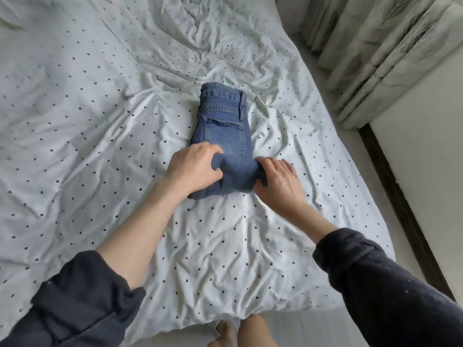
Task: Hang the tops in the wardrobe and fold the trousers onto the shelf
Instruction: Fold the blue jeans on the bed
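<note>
A pair of blue jeans (pixel 224 126) lies folded into a narrow stack in the middle of the bed, waistband at the far end and a back pocket facing up. My left hand (pixel 193 166) grips the near left edge of the folded denim, fingers curled into the cloth. My right hand (pixel 278 179) holds the near right edge, thumb tucked against the fold and fingers resting on the sheet. The near end of the jeans is bunched up between both hands. No tops and no wardrobe are in view.
The bed (pixel 100 121) is covered by a wrinkled white sheet with small dark dots. Pale curtains (pixel 380 53) hang at the upper right beside a white wall and a dark skirting board (pixel 400 196). My bare feet (pixel 233 333) stand at the bed's foot.
</note>
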`<state>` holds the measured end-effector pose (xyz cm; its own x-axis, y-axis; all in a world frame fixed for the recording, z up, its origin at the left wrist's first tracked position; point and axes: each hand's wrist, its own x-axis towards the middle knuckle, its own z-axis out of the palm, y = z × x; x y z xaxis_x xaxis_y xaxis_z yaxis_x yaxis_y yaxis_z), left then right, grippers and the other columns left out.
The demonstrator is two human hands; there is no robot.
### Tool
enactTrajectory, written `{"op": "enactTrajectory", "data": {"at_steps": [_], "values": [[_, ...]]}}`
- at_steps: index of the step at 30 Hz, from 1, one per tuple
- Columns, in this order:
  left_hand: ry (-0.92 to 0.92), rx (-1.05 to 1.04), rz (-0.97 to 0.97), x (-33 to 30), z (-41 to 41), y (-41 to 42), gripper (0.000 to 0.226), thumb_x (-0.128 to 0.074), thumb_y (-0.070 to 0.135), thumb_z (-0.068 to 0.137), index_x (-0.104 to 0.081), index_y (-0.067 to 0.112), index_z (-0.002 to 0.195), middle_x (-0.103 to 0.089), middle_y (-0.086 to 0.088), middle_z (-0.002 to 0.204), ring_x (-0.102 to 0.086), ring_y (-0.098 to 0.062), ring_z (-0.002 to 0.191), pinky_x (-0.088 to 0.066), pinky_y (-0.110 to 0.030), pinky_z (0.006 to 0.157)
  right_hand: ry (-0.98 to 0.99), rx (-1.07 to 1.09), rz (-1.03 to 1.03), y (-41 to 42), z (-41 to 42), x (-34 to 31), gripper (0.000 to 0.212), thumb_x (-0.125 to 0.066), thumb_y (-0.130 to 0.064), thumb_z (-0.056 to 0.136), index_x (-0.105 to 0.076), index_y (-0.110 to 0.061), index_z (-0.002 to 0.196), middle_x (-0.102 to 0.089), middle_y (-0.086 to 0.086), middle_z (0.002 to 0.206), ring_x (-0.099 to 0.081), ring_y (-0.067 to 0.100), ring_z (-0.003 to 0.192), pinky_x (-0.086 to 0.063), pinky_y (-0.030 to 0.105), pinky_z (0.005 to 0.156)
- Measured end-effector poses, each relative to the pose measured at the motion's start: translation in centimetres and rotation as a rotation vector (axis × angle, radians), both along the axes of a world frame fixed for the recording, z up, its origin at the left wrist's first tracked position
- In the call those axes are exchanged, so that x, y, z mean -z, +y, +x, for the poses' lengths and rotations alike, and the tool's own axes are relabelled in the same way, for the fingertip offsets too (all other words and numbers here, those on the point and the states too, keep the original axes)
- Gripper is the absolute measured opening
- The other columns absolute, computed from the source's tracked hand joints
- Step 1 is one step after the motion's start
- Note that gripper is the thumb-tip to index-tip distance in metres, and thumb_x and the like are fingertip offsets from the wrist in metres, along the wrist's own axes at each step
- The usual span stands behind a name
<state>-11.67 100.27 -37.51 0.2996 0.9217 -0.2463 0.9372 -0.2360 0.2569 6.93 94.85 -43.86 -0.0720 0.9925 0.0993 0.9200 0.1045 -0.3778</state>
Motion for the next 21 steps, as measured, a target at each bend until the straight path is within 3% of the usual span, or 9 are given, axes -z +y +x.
{"op": "enactTrajectory", "data": {"at_steps": [3,5,7,9,11,14,17,21], "values": [[-0.044,-0.046,0.291,1.4,0.5,2.9,0.041,-0.056,0.012,0.084,-0.054,0.016,0.124,-0.054,-0.008,0.122,-0.052,-0.031,0.112,-0.035,-0.041,0.094,0.048,0.040,0.009,4.8,0.0,-0.6,0.049,-0.057,-0.013,0.083,-0.050,-0.007,0.131,-0.058,0.010,0.124,-0.051,0.031,0.115,-0.031,0.041,0.104],[-0.020,-0.053,0.513,3.0,1.0,3.8,0.044,-0.049,0.002,0.078,-0.056,0.012,0.120,-0.055,-0.012,0.122,-0.051,-0.033,0.115,-0.038,-0.047,0.095,0.012,0.034,0.038,7.5,-0.4,0.1,0.047,-0.053,-0.014,0.088,-0.047,-0.010,0.135,-0.053,0.008,0.133,-0.045,0.029,0.125,-0.026,0.045,0.109],[0.047,0.005,0.596,5.0,1.5,4.0,0.045,-0.043,0.004,0.077,-0.057,0.011,0.119,-0.054,-0.015,0.129,-0.047,-0.033,0.123,-0.036,-0.054,0.100,-0.031,0.041,0.044,9.8,-0.6,1.6,0.047,-0.052,-0.012,0.090,-0.047,-0.010,0.136,-0.048,0.009,0.139,-0.040,0.029,0.132,-0.024,0.051,0.111],[0.145,0.086,0.551,7.2,1.3,3.2,0.048,-0.058,0.012,0.079,-0.054,0.010,0.127,-0.047,-0.016,0.139,-0.040,-0.033,0.132,-0.029,-0.059,0.106,-0.043,0.052,0.062,11.7,-0.7,2.9,0.044,-0.052,-0.011,0.090,-0.050,-0.010,0.133,-0.048,0.012,0.139,-0.040,0.031,0.133,-0.026,0.055,0.109],[0.227,0.122,0.442,8.7,0.7,2.6,0.077,-0.074,0.033,0.071,-0.045,0.009,0.137,-0.037,-0.017,0.148,-0.030,-0.034,0.138,-0.022,-0.062,0.109,-0.049,0.061,0.112,13.3,-0.9,3.8,0.036,-0.050,-0.015,0.089,-0.056,-0.010,0.124,-0.054,0.014,0.132,-0.045,0.033,0.129,-0.031,0.055,0.107],[0.348,0.160,0.300,9.9,-0.1,3.8,0.108,-0.078,0.058,0.055,-0.038,0.008,0.141,-0.030,-0.019,0.151,-0.024,-0.036,0.140,-0.018,-0.063,0.108,-0.081,-0.044,0.233,14.8,-1.5,5.3,0.023,-0.054,-0.015,0.085,-0.065,-0.009,0.105,-0.062,0.013,0.114,-0.054,0.032,0.117,-0.037,0.052,0.104],[0.464,0.172,0.181,10.2,-0.3,5.4,0.128,-0.077,0.069,0.042,-0.028,0.009,0.144,-0.029,-0.020,0.151,-0.022,-0.037,0.141,-0.018,-0.065,0.107,-0.126,-0.158,0.159,14.1,-2.2,7.1,0.038,-0.044,-0.028,0.090,-0.064,-0.010,0.117,-0.060,0.013,0.125,-0.050,0.032,0.125,-0.032,0.051,0.108],[0.628,0.217,0.008,10.7,0.7,5.6,0.131,-0.067,0.066,0.067,0.021,0.009,0.145,0.020,-0.022,0.154,0.018,-0.038,0.142,0.014,-0.065,0.106,-0.200,-0.194,-0.058,14.1,-2.0,8.4,0.052,-0.032,-0.037,0.090,-0.059,-0.012,0.127,-0.055,0.012,0.134,-0.046,0.030,0.130,-0.032,0.054,0.106]]}}
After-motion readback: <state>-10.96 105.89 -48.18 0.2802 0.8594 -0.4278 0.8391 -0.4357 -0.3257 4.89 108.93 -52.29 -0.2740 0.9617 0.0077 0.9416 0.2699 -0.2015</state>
